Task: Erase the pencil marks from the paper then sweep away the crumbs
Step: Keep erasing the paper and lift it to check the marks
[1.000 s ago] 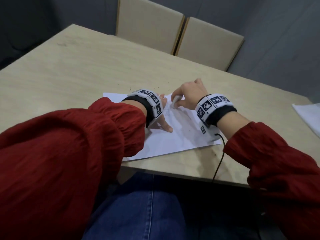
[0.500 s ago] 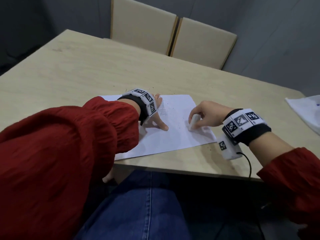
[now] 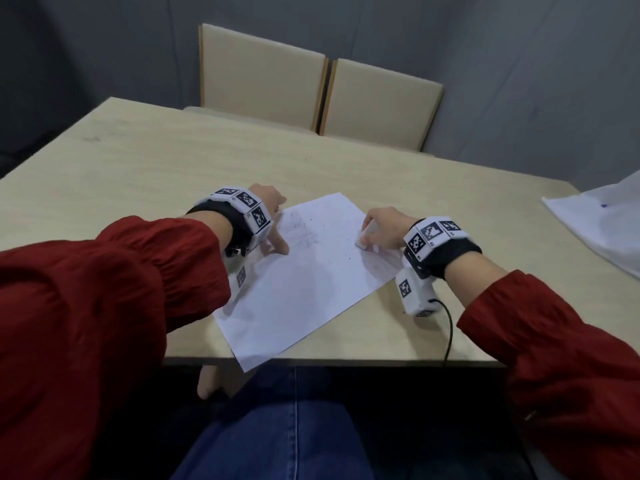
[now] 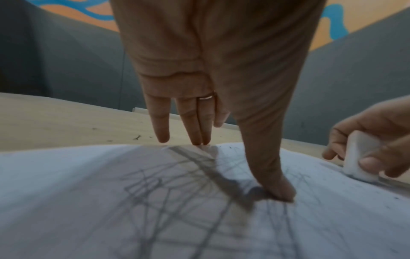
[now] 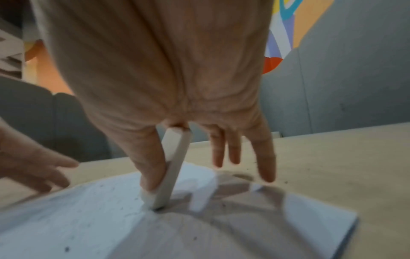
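The paper [image 3: 304, 268] now lies turned askew, the right hand [image 3: 384, 228] pinching the eraser [image 3: 363, 239] at its right edge; the left hand [image 3: 268, 216] presses flat-fingered. Only the left wrist view shows pencil marks [image 4: 177, 192] clearly.

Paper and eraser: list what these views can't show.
- Paper: left edge hidden under the sleeve, head view.
- Pencil marks: blurred, shape unreadable, left wrist view.
- Eraser: far face hidden behind the right hand's thumb, right wrist view.
- Crumbs: too small to count.

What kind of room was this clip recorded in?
Probably an office meeting or break room: a large pale wooden table, two beige padded chairs pushed up to it, grey walls with a colourful mural.
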